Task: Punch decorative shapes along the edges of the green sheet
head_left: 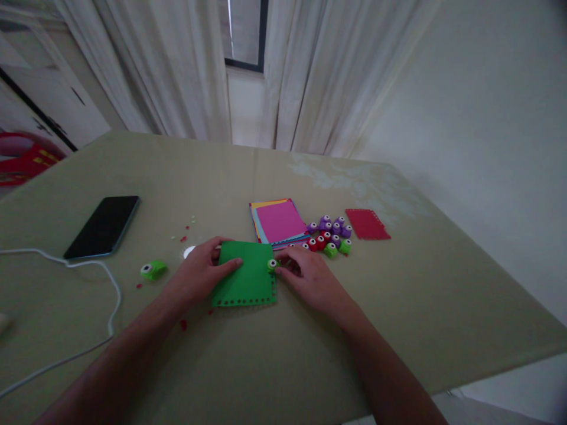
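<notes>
Green paper sheet [245,274] between the two hands, in front of the person, over the tabletop [266,366]. Left hand [199,268] at its left side, gripping: thumb flat on the upper face, fingers partly hidden behind the edge. Right hand [312,277] just off the right edge, fingertips closed on a small green craft punch [272,265], which sits at that edge. Row of small punched holes along the near edge, more on the right edge below the punch.

Beyond the sheet, a stack of coloured paper [281,221], pink uppermost. Right of the stack, beyond the right hand, purple punches [325,226] and red punches [320,241] bunched together; farther right, a red sheet [367,224] with notched edges. Left of the left hand, a loose green punch [153,270] on its own, red paper scraps [183,325] scattered nearby
</notes>
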Tool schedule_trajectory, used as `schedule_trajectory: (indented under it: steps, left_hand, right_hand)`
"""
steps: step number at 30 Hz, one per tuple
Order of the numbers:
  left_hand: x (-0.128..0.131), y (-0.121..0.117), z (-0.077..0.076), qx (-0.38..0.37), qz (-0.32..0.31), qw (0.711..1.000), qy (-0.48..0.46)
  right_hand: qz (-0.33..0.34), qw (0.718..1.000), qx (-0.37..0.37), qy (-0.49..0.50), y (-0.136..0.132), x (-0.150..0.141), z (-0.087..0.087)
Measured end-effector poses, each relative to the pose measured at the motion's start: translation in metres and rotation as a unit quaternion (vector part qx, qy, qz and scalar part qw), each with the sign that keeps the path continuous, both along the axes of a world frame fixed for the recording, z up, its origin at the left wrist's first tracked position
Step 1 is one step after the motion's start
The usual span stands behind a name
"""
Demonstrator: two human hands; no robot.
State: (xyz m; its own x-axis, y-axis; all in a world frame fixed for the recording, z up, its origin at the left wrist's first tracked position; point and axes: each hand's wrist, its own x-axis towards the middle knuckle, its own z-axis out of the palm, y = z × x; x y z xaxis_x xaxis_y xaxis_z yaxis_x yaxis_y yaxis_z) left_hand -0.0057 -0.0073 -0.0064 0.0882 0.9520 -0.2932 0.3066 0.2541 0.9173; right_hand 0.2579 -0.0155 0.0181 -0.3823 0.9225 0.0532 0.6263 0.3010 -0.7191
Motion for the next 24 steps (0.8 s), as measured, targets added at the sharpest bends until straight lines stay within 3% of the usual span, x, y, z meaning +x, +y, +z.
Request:
schedule_trajectory:
  steps: [10,24]
  left_hand:
    - [0.0022,-0.0008,0.0056,0.008,-0.004,1.000,0.018]
    - [0.0016,-0.0021,0.0026,0.019,-0.001,1.000,0.010]
  right_hand:
    - [0.011,0.999,-0.012,0.041,0.0004,0.0037,0.0012]
    - [0.032,0.999,0.016,0.016,0.0014,0.0026,0.0009]
